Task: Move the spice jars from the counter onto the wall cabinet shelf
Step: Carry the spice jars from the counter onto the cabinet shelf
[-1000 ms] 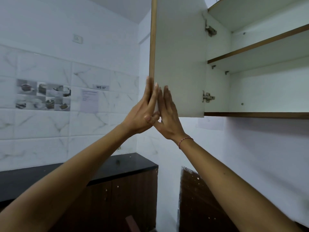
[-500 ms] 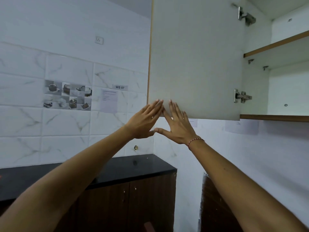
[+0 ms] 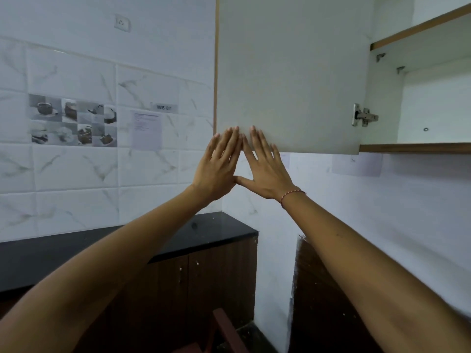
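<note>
The wall cabinet [image 3: 433, 103] hangs at upper right with its white door [image 3: 290, 72] swung wide to the left. Both my hands are raised flat against the door's lower left corner, fingers spread. My left hand [image 3: 218, 165] and my right hand [image 3: 265, 169] touch at the thumbs and hold nothing. A red thread band circles my right wrist. Two bare shelves [image 3: 418, 29] show inside the cabinet. No spice jars are in view.
A black counter [image 3: 209, 230] over dark wood base cabinets [image 3: 204, 281] runs along the tiled wall at lower left. A metal hinge [image 3: 362, 118] joins door and cabinet. Paper notes are stuck on the wall. A dark wooden piece [image 3: 224, 327] stands near the floor.
The door has swung further left and shows a broader face. My hands have dropped lower on it and spread from side by side into a flat triangle shape.
</note>
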`<state>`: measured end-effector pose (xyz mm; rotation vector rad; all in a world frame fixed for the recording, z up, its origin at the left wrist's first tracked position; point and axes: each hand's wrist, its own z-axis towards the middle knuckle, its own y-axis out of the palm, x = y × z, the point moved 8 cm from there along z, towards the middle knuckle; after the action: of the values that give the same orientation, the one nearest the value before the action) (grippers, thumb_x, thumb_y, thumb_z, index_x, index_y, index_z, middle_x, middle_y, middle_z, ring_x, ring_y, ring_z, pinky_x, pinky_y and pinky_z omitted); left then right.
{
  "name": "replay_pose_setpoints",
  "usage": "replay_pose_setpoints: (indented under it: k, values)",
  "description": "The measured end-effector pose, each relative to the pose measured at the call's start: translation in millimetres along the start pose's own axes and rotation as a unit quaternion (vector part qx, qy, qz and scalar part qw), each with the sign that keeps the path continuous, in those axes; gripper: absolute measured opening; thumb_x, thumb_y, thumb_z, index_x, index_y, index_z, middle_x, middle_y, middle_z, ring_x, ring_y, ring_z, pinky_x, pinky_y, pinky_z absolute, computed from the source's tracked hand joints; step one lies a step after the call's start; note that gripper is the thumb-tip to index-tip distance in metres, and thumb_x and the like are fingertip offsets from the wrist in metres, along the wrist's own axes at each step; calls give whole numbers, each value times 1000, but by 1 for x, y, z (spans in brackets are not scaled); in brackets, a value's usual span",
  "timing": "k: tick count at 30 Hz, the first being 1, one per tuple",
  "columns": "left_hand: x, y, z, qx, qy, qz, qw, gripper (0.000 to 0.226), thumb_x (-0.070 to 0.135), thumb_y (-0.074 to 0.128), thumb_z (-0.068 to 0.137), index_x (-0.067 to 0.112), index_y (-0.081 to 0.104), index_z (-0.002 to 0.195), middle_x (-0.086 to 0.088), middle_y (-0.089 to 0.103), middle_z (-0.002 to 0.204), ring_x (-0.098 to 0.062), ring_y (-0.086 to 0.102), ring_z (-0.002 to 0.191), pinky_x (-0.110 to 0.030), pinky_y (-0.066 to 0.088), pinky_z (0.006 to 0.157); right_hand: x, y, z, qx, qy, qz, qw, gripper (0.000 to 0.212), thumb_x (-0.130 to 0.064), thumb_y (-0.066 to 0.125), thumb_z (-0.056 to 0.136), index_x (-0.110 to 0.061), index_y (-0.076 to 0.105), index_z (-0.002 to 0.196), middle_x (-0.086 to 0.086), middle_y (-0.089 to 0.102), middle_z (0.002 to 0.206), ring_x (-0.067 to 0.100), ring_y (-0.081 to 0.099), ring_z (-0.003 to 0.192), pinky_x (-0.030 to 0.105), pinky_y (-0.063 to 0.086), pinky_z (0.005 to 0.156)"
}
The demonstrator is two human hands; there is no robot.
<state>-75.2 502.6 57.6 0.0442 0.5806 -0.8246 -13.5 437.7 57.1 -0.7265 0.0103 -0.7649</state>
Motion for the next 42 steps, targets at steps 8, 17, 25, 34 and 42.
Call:
replay_pose_setpoints:
  k: [8,17,25,34,42]
  values:
    - [105,-20,-19,57,-17,-227,972,72,27,41,83,2,16,145,-21,27,151,-35,26,141,-39,-3,116,45,1,-94,4,76,-14,997,88,-41,53,78,-14,10,150,13,0,158,26,1,147,46,14,118]
    - [295,-36,-91,-103,95,-515,845,80,50,21,87,3,1,148,-22,0,156,-35,-1,145,-44,-3,116,119,23,-291,-130,231,-62,962,87,-60,46,85,-20,4,150,12,-6,158,26,-4,147,47,9,118]
    - [442,-106,-238,-287,262,-658,645,79,45,35,93,4,-4,148,-17,-9,157,-30,-10,146,-43,-3,119,88,32,-517,-245,403,-51,880,87,-62,37,83,-19,0,149,15,-8,157,27,-5,145,48,14,117]
    - [513,-142,-337,-464,406,-635,466,70,38,36,98,9,-1,150,-11,0,159,-27,17,144,-37,21,116,37,52,-643,-302,580,92,751,82,-40,54,89,-18,3,150,9,-8,158,25,3,147,40,21,118]
    - [528,-139,-340,-567,283,-674,379,63,25,38,99,12,3,150,-14,23,150,-26,32,135,-34,30,110,38,77,-654,-266,630,143,715,94,-38,68,79,-24,8,149,8,12,154,25,29,138,36,39,106]
